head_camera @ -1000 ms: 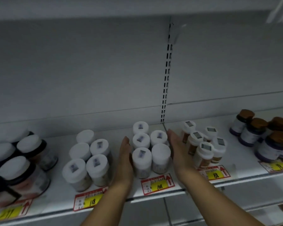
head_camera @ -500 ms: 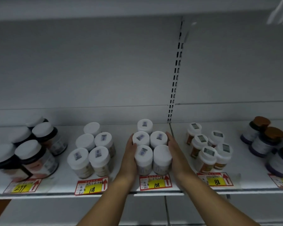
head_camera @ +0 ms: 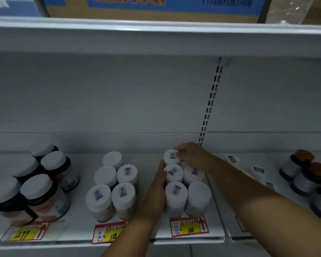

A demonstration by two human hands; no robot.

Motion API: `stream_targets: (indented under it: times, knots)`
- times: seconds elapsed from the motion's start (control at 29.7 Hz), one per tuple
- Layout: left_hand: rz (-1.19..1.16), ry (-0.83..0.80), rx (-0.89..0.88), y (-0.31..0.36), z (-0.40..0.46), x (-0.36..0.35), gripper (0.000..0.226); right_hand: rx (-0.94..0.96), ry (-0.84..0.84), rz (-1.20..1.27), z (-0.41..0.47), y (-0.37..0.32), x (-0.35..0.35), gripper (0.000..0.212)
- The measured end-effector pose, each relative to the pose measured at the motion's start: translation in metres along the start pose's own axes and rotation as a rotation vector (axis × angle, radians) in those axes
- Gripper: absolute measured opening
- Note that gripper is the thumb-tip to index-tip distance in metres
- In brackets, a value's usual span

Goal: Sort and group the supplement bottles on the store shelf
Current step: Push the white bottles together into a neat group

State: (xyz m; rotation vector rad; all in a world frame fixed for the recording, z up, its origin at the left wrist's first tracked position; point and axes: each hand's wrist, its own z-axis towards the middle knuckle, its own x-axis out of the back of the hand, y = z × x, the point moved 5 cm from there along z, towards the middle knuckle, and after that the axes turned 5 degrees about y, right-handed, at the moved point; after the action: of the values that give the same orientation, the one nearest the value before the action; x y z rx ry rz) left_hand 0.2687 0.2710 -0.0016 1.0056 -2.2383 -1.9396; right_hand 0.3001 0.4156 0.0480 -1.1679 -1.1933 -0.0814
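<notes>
A cluster of several white-capped supplement bottles stands on the white shelf above the 108 price tag. My left hand lies flat against the cluster's left side, fingers straight. My right hand reaches over the group and grips the cap of the rearmost bottle with curled fingers. My right forearm crosses over the small bottles to the right.
Another group of white-capped bottles stands left above the 118 tag. Large dark jars sit far left above the 299 tag. Brown-capped purple bottles stand at far right. A slotted upright divides the back panel. Cartons sit on the shelf above.
My right hand left the cluster's right side and moved back onto the rearmost bottle's cap. My left hand stays against the left side. The camera tilted up.
</notes>
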Motion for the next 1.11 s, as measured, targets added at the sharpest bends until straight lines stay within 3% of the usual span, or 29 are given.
stream_targets:
  times: [0.13, 0.24, 0.3, 0.37, 0.44, 0.5, 0.61, 0.71, 0.77, 0.91, 1.01, 1.11]
  knots:
    - [0.011, 0.051, -0.03, 0.011, -0.007, -0.001, 0.051, -0.002, -0.003, 0.017, -0.011, -0.007, 0.01, 0.035]
    - [0.158, 0.27, -0.31, 0.038, -0.023, -0.005, 0.031, 0.094, 0.239, 0.254, -0.045, -0.012, 0.057, 0.031]
    - [0.17, 0.324, -0.494, 0.049, -0.04, -0.023, 0.034, 0.168, 0.423, 0.459, -0.086, -0.002, 0.096, 0.018]
    - [0.047, 0.277, -0.483, 0.044, -0.051, -0.047, 0.031, 0.155, 0.64, 0.608, -0.126, 0.022, 0.128, 0.017]
    - [0.085, 0.134, -0.397, 0.021, -0.058, -0.084, 0.03, 0.113, 0.89, 0.776, -0.155, 0.062, 0.15, 0.018]
    - [0.156, -0.007, -0.324, -0.004, -0.061, -0.121, 0.035, 0.057, 0.975, 0.797, -0.165, 0.098, 0.149, 0.022]
    - [0.227, 0.015, -0.227, -0.028, -0.047, -0.15, 0.037, -0.061, 0.791, 0.644, -0.15, 0.147, 0.121, 0.022]
    - [0.273, 0.118, -0.186, -0.045, -0.013, -0.15, 0.038, -0.155, 0.536, 0.717, -0.131, 0.179, 0.096, 0.036]
    - [0.347, 0.198, -0.15, -0.052, 0.005, -0.147, 0.051, -0.134, 0.436, 0.717, -0.122, 0.184, 0.09, 0.039]
    - [0.253, 0.177, -0.228, -0.076, 0.028, -0.158, 0.04, -0.086, 0.264, 0.813, -0.119, 0.189, 0.077, 0.054]
    - [0.242, 0.216, -0.245, -0.087, 0.036, -0.158, 0.04, -0.038, 0.238, 0.888, -0.122, 0.19, 0.068, 0.03]
    - [0.221, 0.224, -0.2, -0.089, 0.036, -0.158, 0.043, -0.014, 0.236, 0.887, -0.12, 0.189, 0.068, 0.026]
